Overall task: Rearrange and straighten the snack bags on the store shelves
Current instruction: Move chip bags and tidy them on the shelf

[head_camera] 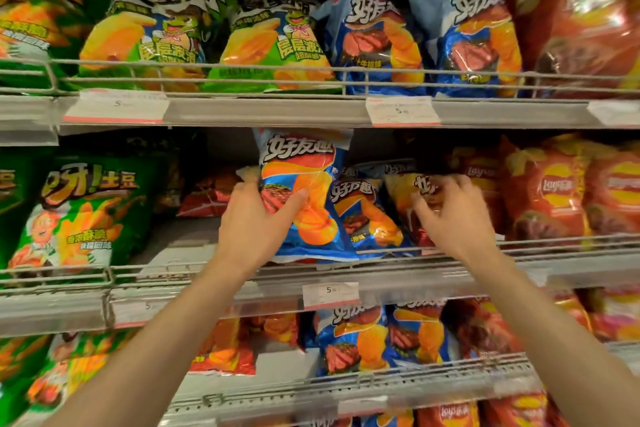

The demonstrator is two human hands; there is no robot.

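From the head view, the job looks partly done; the top shelf (263,113) carries green and blue bags standing fairly upright behind its wire rail, while the middle shelf (398,274) is untidy, with a bare gap left of centre, a red bag (204,194) lying flat toward the back, and several bags leaning near the middle; the red bags toward the right edge stand in a row; the bottom shelf also looks loosely stocked.

The left hand (256,218) grips a blue bag (304,191) at its left side, thumb across the front and fingers curled behind, holding it upright just above the front rail of the middle shelf; the right hand (453,215) has bent fingers touching the top of a yellow bag (405,191) that leans just right of a second blue bag (367,215); motion blur means I cannot tell whether it truly pinches it.
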